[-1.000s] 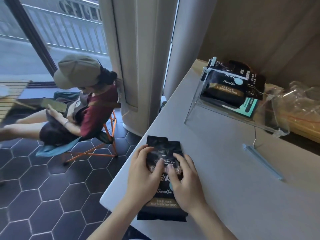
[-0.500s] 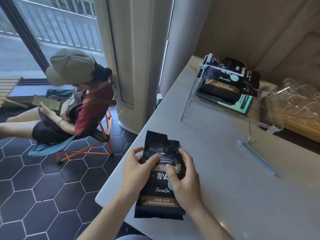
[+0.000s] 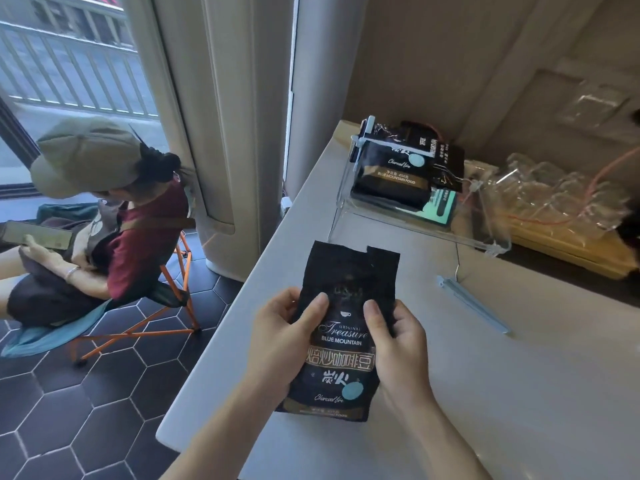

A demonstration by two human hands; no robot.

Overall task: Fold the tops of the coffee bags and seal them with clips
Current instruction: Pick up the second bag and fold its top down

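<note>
A black coffee bag (image 3: pixel 346 344) with gold and white lettering stands tilted up off the white table (image 3: pixel 485 393). My left hand (image 3: pixel 280 337) grips its left side, thumb on the front. My right hand (image 3: pixel 394 344) grips its right side, thumb pressed on the front. The bag's top edge is flat, unfolded and uneven. A long pale blue clip (image 3: pixel 472 304) lies on the table to the right, apart from both hands. A clipped coffee bag (image 3: pixel 394 174) sits in a clear plastic bin (image 3: pixel 415 230) at the back.
Another person sits on an orange folding chair (image 3: pixel 166 292) left of the table, above dark hexagon floor tiles. Crumpled clear plastic packaging (image 3: pixel 561 192) and a yellow box lie at the back right. The table's left edge runs close to my left hand.
The bag lay flat under both palms a second ago. Both hands have since slid to its sides and lifted its top end off the table.
</note>
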